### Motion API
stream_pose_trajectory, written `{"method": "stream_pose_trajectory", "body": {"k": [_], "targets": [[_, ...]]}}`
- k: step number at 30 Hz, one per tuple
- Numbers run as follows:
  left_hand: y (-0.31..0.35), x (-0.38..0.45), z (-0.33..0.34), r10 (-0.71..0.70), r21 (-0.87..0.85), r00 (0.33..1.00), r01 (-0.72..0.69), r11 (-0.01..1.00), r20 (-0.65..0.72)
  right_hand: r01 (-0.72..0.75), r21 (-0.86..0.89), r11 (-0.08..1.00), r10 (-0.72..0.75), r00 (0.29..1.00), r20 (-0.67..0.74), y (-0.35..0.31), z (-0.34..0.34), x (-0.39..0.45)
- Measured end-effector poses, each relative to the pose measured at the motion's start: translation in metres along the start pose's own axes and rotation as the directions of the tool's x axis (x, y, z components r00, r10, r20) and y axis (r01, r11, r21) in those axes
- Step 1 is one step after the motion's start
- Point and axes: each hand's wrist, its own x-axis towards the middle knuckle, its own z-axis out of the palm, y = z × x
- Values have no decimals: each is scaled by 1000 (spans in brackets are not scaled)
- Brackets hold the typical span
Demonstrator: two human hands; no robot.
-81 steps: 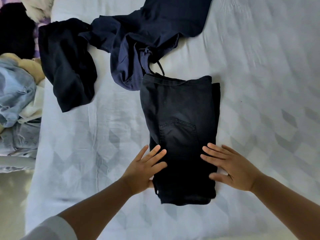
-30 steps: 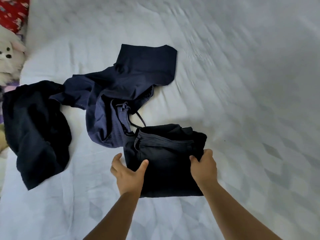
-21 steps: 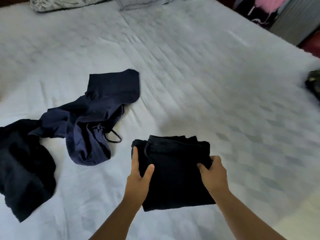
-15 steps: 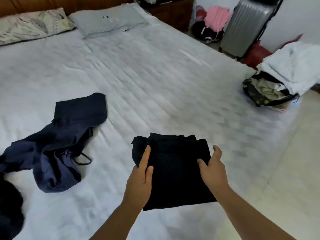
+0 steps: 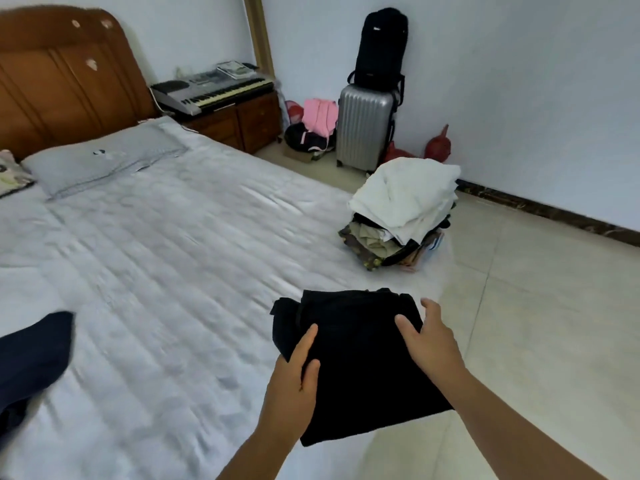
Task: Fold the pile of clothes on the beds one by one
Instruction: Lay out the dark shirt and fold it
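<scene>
Both hands grip the folded black trousers (image 5: 360, 362), left hand (image 5: 292, 382) and right hand (image 5: 433, 344) pinching opposite edges. A stack of folded clothes (image 5: 398, 213) sits near the bed (image 5: 166, 258) corner.

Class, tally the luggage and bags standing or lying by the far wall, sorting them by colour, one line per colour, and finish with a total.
Silver: 1, the hard suitcase
Black: 1, the tall case resting on top of the suitcase
Pink: 1, the backpack
Dark with pink trim: 1, the bag on the floor under the backpack
Total: 4
</scene>
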Motion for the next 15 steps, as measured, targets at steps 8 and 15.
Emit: {"method": "stream_pose_trajectory", "body": {"k": [8, 15], "targets": [[81, 94, 60, 13, -37, 1000, -13, 999, 7, 249, 2, 968, -246, 953, 177, 18, -97, 81], [117, 209, 104, 23, -76, 1000, -23, 997, -13, 249, 19, 968, -250, 964, 94, 9, -134, 190]]}}
